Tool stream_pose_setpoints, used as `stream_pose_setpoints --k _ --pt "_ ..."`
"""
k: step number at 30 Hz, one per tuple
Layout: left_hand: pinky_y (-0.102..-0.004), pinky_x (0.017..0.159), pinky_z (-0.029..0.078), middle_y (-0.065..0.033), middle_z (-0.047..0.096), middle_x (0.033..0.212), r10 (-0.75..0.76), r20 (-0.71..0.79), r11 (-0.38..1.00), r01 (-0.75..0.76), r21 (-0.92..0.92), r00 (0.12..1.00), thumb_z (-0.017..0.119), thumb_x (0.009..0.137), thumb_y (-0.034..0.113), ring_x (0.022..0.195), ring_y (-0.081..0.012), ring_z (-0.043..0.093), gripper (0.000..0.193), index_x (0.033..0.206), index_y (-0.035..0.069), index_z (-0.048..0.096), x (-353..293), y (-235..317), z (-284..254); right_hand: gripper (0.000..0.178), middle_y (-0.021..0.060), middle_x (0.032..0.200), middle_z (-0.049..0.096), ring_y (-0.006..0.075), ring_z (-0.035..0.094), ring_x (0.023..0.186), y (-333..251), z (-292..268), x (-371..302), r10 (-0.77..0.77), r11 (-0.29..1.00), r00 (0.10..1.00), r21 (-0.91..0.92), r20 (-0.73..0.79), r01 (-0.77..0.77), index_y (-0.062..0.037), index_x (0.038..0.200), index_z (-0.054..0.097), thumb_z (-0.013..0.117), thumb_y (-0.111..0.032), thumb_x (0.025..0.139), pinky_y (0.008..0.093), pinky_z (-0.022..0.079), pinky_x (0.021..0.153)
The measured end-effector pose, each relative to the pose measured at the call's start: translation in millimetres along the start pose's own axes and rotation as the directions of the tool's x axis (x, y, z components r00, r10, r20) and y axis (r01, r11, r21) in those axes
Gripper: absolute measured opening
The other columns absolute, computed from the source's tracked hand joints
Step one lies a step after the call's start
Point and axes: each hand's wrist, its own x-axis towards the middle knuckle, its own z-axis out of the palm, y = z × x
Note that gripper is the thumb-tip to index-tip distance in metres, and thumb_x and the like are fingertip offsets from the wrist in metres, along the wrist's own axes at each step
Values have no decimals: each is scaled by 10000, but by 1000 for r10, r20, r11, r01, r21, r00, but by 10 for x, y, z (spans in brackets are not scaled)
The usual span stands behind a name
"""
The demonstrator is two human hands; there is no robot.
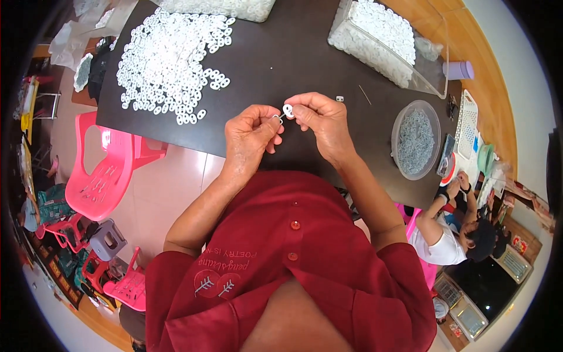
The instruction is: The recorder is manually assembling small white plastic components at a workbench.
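Note:
Over the near edge of the dark table [275, 64], my two hands meet. My left hand [252, 130] is closed, pinching a small thin metal wire piece [282, 116] between thumb and forefinger. In the fingertips of my right hand [322, 120] is a small white oval plastic piece with holes [288, 110], upright against the end of the wire piece. Whether the wire passes through a hole is too small to tell. A large pile of similar white plastic pieces [167, 64] spreads at the far left. To the right, a round clear bowl [396, 158] holds many small grey metal pieces.
A clear bin [431, 88] of white pieces stands far right, another bin [223, 9] at the far edge. One loose white piece [340, 99] and a thin stick [365, 94] lie beyond my right hand. A pink chair [108, 176] is at left; a person [440, 234] works at right.

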Motion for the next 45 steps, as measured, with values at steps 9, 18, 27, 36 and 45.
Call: stream_pose_setpoints --k 9,18,27,36,45 --pt "-210 457 456 -88 618 741 0 11 1000 0 -26 1000 572 851 43 569 -105 573 125 944 -39 589 -14 -60 -19 129 16 779 629 58 541 683 9 -9 -19 -20 999 1000 -45 -5 20 -7 935 655 586 -28 828 193 412 555" --pt "-200 457 450 -77 617 738 23 -10 999 -23 29 1000 570 852 49 572 -97 571 113 930 -29 594 -20 -64 -12 126 4 766 624 43 521 661 -23 52 -22 -80 991 997 -106 -11 79 -9 923 661 582 -23 825 185 400 541" --pt "-204 466 451 -71 613 735 28 3 998 -28 57 1000 563 852 34 576 -91 562 128 958 -34 583 -27 -109 -23 122 -2 754 617 25 493 627 67 95 -83 -169 966 985 -203 -20 161 -3 922 653 576 11 828 171 380 523" --pt "-210 504 468 -78 602 747 74 50 997 -73 -11 996 540 856 -4 616 -108 566 248 1100 -49 550 -32 -146 -29 112 12 768 620 31 514 637 93 108 -83 -117 987 993 -111 2 117 11 922 630 565 25 831 173 384 520" --pt "-213 502 471 -77 602 744 51 64 998 -49 -39 997 540 853 -11 612 -108 566 252 1102 -45 560 -23 -141 -1 111 4 768 620 34 518 650 67 122 -136 -167 980 986 -114 -25 163 -3 912 631 559 26 833 172 394 540"
